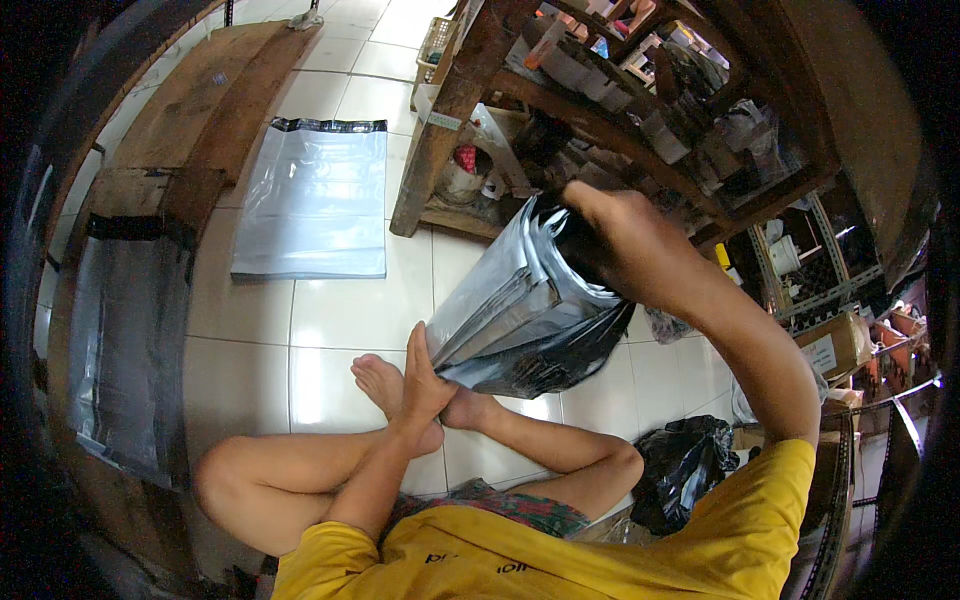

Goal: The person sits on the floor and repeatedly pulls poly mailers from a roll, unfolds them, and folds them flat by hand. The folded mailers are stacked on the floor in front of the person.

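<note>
Above my crossed legs a thick folded bundle of grey plastic mailing bags (500, 290) is held tilted, its upper end toward the right. Creased black plastic shows along its underside and inside its upper end. My left hand (424, 378) grips the lower left end, thumb up against the side. At the upper end my right hand (625, 240) is closed on the edge; some of its fingers are hidden behind the plastic. A flat stack of grey mailing bags (315, 205) with a black top strip lies on the tiles ahead, touched by neither hand.
On the left, another grey bag stack (130, 340) lies on a low wooden bench (200, 110). A wooden rack (420, 170) full of odds and ends stands ahead right. A crumpled black plastic bag (685, 475) lies by my right knee. Metal shelving (840, 300) is at far right.
</note>
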Demonstrator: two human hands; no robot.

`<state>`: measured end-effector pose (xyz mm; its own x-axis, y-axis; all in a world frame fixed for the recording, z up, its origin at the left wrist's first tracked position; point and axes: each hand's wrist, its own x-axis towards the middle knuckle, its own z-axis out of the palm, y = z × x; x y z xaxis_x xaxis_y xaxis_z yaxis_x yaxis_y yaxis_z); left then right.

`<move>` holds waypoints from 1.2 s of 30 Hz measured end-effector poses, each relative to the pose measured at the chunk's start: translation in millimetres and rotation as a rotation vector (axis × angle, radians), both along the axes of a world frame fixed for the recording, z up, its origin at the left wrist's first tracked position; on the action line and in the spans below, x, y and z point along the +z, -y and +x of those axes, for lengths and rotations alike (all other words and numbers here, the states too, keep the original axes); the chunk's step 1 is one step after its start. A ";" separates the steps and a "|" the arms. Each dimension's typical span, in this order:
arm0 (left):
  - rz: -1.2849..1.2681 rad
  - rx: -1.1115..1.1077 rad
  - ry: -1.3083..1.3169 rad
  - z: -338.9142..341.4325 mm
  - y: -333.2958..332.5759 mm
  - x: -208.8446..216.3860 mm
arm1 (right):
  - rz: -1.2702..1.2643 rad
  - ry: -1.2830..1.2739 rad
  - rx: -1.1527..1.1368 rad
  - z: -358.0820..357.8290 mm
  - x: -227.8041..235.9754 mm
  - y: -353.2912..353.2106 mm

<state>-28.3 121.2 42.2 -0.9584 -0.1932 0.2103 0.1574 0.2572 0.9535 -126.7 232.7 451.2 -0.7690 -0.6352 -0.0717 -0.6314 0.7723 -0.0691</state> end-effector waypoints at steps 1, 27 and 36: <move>0.006 0.001 0.008 -0.1 0.3 0.5 | -0.075 0.019 -0.004 -2.2 -6.7 -6.2; -0.007 -0.069 0.087 1.9 8.9 15.6 | -0.221 -0.273 0.199 4.5 -4.9 3.6; -0.022 -0.052 0.023 0.3 8.0 12.7 | -0.291 -0.205 0.130 -2.4 -10.2 2.4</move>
<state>-28.0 113.3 54.9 -0.9715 -0.1391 0.1919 0.1492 0.2699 0.9512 -129.0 230.3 441.0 -0.6605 -0.6995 0.2729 -0.7462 0.6517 -0.1357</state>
